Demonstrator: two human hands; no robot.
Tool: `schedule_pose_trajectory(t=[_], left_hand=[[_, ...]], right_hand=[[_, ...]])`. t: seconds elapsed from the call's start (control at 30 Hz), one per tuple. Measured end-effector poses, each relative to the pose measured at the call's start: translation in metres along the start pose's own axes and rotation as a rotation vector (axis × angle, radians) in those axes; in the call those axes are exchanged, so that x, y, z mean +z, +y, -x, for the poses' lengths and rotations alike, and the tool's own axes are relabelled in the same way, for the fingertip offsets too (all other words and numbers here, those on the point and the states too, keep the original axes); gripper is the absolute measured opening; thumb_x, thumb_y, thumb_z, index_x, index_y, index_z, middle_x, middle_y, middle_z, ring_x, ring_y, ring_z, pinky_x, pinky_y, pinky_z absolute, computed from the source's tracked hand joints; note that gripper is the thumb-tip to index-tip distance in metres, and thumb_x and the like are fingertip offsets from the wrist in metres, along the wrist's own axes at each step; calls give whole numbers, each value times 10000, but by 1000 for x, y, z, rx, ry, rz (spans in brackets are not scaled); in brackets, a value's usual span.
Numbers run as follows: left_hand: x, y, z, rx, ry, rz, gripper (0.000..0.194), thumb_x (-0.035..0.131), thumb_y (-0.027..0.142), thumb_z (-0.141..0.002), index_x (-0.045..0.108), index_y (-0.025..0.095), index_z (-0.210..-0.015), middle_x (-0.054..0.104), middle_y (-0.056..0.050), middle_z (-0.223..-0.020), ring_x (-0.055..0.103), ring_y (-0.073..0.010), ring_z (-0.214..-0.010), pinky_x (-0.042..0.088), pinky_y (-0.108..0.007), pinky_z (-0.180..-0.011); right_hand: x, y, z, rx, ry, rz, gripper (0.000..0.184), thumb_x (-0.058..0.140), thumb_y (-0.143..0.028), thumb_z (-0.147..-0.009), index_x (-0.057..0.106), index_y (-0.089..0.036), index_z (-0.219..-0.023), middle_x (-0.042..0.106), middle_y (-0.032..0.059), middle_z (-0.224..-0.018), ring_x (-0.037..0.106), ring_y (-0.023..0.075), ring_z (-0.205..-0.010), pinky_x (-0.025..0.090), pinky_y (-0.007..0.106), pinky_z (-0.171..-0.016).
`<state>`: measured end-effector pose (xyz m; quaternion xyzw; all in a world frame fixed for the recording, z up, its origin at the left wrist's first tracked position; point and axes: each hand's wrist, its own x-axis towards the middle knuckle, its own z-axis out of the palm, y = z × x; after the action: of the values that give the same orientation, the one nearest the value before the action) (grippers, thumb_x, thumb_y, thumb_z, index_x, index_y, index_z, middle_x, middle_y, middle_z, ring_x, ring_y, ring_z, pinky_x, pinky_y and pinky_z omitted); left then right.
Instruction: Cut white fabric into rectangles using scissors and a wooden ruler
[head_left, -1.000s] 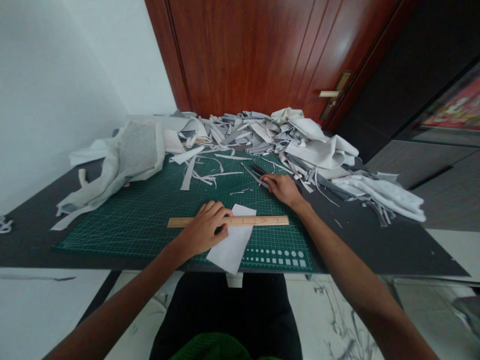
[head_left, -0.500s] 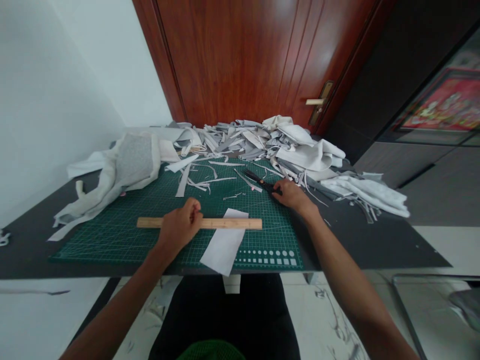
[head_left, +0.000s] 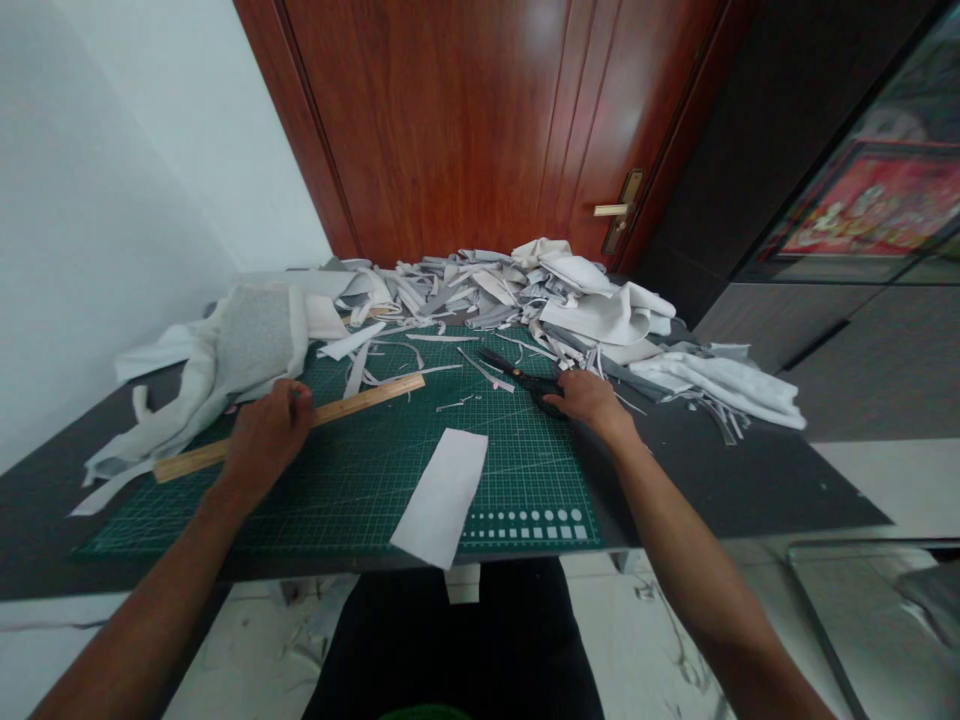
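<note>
The left hand (head_left: 266,435) is closed around the wooden ruler (head_left: 367,400), fingers curled over its edge. The ruler lies tilted across the cutting mat, its far end toward 2 o'clock from the hand and its near end toward 8 o'clock, running past the mat's edge. The hand sits over the ruler's middle, near the mat's left side.

The right hand (head_left: 592,400) lies palm down with its fingers narrowly drawn together, resting over the handles of the black scissors (head_left: 525,380). I cannot tell whether its fingers are through the loops or actually gripping. The blades point to about 10 o'clock from the hand, and the scissors lie on the mat's upper right.

Between the hands, toward the near edge, a white rectangular piece (head_left: 441,497) lies at a slant on the green cutting mat (head_left: 360,480), one corner hanging over the edge. Grey and white strips (head_left: 356,370) are scattered at the mat's top, below a heap of offcuts (head_left: 465,295) at 12 o'clock. A large pale fabric piece (head_left: 255,340) sits at 11 o'clock from the right hand, just above the left hand. The dark tabletop (head_left: 712,480) carries all of this and ends against a reddish wooden door (head_left: 465,130) at 12 o'clock.
</note>
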<state>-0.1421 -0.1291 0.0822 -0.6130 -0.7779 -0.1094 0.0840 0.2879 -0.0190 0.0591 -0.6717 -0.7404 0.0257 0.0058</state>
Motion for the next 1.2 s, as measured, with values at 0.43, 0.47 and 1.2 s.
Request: schedule_pose_trajectory(t=[0.43,0.47,1.2], left_hand=[[38,127,69,556,-36,169,381,575,522,-991,639,183,-1154,644,-136,-1114,578,-335,-1081,469,-466,-908],[41,133,69,552,-45,204,368,605,508,-978,631,182,-1148,638,-130,-1114,573,-328,-1074,471,-462,-905],[58,161,51,479,-273,533,245,753,372,-859,648,198,-996,635,-88,-1077,563,-310,-1107,449,-464,-1000]], right_hand=[[-3,1,-2,-12,100,17,354,683,-417,-934,757,-116,-1104,773,214,-1148,722,332,-1120,539,367,-884],[-3,2,-3,-9,106,4,342,684,-417,-932,761,-123,-1089,773,208,-1149,722,331,-1119,541,368,-881],[16,-10,-16,-45,403,-275,302,674,-503,-880,744,-211,-845,805,97,-883,745,276,-864,476,305,-697]])
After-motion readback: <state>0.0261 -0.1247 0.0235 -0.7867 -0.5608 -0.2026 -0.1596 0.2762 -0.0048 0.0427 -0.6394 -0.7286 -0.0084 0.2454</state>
